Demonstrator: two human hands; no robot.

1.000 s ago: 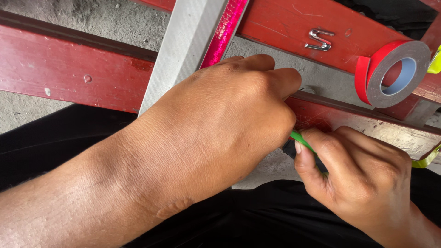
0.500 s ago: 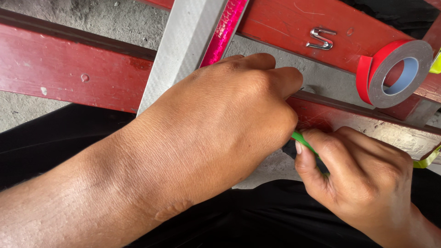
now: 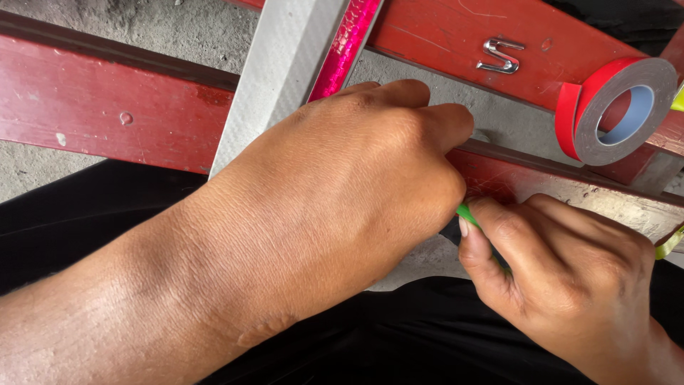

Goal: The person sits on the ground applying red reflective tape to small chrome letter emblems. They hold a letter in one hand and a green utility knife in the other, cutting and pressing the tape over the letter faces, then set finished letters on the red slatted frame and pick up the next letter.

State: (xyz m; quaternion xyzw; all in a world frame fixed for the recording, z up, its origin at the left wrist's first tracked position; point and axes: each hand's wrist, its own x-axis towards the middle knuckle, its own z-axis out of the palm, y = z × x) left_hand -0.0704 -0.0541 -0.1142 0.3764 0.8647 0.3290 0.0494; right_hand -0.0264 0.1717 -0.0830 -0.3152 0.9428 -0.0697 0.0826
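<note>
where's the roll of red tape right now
In the head view the roll of red tape sits at the upper right on the red bar, above the right hand and right of the metal S-hook.

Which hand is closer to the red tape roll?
Right. The right hand lies just below the red tape roll, pinching a green tool; the left hand is further to its left.

Left hand (image 3: pixel 356 207) curled into a loose fist over the lower red bar (image 3: pixel 92 100), knuckles against the bar's edge. Right hand (image 3: pixel 570 278) just right of the left hand, thumb and fingers pinched on a thin green tool (image 3: pixel 468 214), tip hidden beneath the left hand. Grey-and-pink strip (image 3: pixel 299 64) crossing the lower red bar, above the left hand. Red tape roll (image 3: pixel 616 110) on the upper red bar (image 3: pixel 456 36), near a small metal hook (image 3: pixel 501 57).
</note>
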